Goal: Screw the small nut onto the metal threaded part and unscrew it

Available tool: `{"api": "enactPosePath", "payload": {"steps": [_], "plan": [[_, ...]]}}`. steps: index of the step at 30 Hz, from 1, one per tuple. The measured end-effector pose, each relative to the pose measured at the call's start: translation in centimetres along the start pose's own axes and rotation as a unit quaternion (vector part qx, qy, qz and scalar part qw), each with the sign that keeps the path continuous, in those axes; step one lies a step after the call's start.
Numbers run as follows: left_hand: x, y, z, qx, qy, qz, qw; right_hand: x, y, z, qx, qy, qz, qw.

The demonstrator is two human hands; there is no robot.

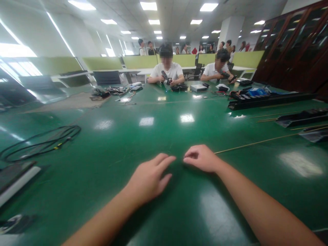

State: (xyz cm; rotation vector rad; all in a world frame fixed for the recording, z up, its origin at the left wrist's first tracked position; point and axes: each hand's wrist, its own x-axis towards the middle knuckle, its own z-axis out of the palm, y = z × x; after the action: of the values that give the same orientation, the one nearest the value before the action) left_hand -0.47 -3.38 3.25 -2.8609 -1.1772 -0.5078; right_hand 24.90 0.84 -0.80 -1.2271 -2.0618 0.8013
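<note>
Stretching long: thin yellow rod [256, 144]

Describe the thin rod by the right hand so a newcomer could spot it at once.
On the green table, find the wearer's right hand, near the middle of the picture. From behind it, a thin yellowish rod runs right toward the black channels. Unlike the similar rods farther back, it reaches as far as the hand.

Your thin, brass-coloured rod [256, 144] looked straight and stretched over the green tabletop [128, 136], slanting from behind your right hand [202, 159], which hid one end, toward a dark channel [314, 134] at right.
</note>
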Motion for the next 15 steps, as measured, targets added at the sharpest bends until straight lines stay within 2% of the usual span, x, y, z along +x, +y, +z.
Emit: {"api": "enactPosePath", "payload": {"steps": [3,6,11,13,15], "plan": [[5.3,2.1,3.0,0.027,-0.054,0.076,0.995,0.1,0.3,-0.2,-0.014,-0.007,-0.032,0.999],[7.5,2.6,4.5,0.023,-0.061,0.095,0.993,0.3,0.6,-0.3,-0.03,-0.001,-0.03,0.999],[6.9,1.5,4.9,0.006,-0.042,0.071,0.997,0.4,0.5,0.0,-0.006,-0.014,-0.011,1.0],[5.9,0.6,4.2,-0.002,-0.03,0.053,0.998,0.3,0.3,0.0,0.022,-0.021,-0.001,1.0],[4.2,-0.6,2.6,-0.023,0.003,0.01,1.0,0.2,0.1,-0.1,0.039,-0.015,0.017,0.999]]}}
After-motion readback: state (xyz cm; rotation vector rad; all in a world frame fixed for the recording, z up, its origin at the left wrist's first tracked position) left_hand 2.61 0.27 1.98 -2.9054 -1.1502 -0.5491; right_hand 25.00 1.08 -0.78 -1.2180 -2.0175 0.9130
